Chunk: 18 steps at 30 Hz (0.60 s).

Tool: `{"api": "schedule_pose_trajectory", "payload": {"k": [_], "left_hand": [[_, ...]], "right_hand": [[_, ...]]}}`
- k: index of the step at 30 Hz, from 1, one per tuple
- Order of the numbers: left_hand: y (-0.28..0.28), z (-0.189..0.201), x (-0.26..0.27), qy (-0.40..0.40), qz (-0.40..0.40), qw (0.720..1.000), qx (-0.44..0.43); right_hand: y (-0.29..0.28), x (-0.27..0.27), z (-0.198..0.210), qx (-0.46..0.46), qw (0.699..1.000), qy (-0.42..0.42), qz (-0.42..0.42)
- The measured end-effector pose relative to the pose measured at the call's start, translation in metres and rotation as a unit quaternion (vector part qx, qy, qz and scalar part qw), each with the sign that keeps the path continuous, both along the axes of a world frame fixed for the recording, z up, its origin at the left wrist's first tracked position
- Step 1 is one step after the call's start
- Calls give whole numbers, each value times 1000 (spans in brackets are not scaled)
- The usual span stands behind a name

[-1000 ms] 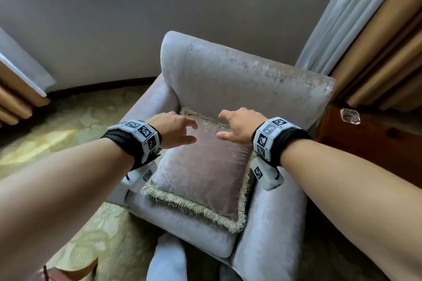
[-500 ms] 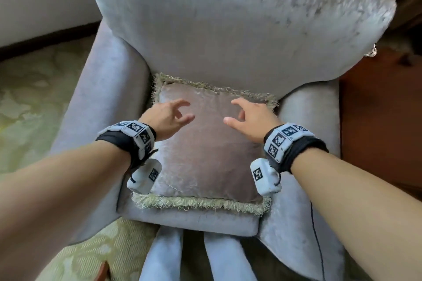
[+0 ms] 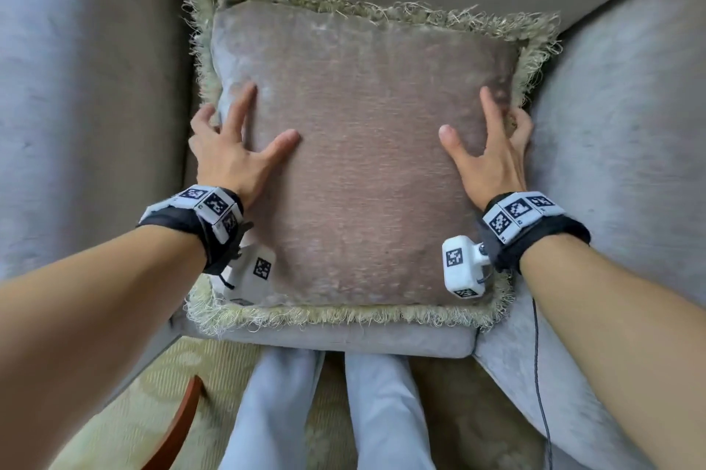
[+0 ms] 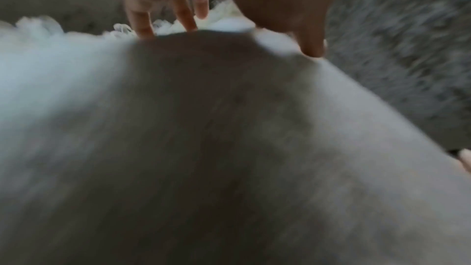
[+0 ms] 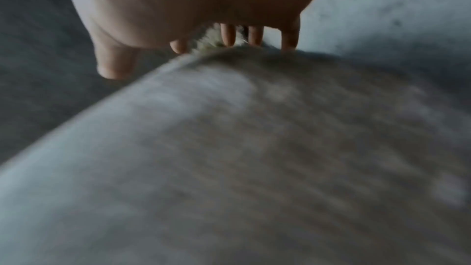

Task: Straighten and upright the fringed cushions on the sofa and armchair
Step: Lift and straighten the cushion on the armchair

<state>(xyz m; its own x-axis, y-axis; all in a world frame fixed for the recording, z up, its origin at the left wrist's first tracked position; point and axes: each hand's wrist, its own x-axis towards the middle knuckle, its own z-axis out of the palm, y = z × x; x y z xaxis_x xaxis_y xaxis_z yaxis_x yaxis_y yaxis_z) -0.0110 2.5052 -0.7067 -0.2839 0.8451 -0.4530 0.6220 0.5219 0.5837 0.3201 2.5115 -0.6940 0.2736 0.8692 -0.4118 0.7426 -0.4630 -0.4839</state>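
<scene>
Both hands have dropped onto the cushion since half a second ago, when they hovered above it with fingers spread, and the head view has closed right in on the seat.

Biggest thing in view: the grey velvet armchair (image 3: 626, 133), its two arms rising on either side and the backrest across the top. Filling the seat between those arms lies the fringed cushion (image 3: 366, 164), mauve-grey velvet with pale green fringe on all four edges, flat on the seat rather than upright, its far edge against the foot of the backrest and its near fringe hanging over the seat's front.

On to the hands. The left hand (image 3: 233, 149) sits at the cushion's left edge, thumb and forefinger splayed on the top face, the other fingers reaching over into the fringe. The right hand (image 3: 493, 152) mirrors it at the right edge, thumb on the face, forefinger pointing up the cushion, remaining fingers curling round the side. Whether either has actually closed on the edge, I can't tell; both wrist views are blurred, showing only fingertips at the fringe.

Below the seat, the person's legs in pale trousers (image 3: 275, 412) stand on patterned yellow carpet (image 3: 160, 393).
</scene>
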Motion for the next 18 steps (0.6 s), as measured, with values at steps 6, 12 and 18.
{"api": "schedule_pose_trajectory", "payload": {"k": [6,12,18], "left_hand": [[-3,-20,1,-46,27,999,7],[-9,2,-1,-83,42,994,49],[-7,48,-7,-87,91,981,146]], "right_hand": [[-7,-1,-25,5,999,42,-33],[-16,-9,-6,131,988,63,-49],[-14,-22,49,281,956,76,-17]]}}
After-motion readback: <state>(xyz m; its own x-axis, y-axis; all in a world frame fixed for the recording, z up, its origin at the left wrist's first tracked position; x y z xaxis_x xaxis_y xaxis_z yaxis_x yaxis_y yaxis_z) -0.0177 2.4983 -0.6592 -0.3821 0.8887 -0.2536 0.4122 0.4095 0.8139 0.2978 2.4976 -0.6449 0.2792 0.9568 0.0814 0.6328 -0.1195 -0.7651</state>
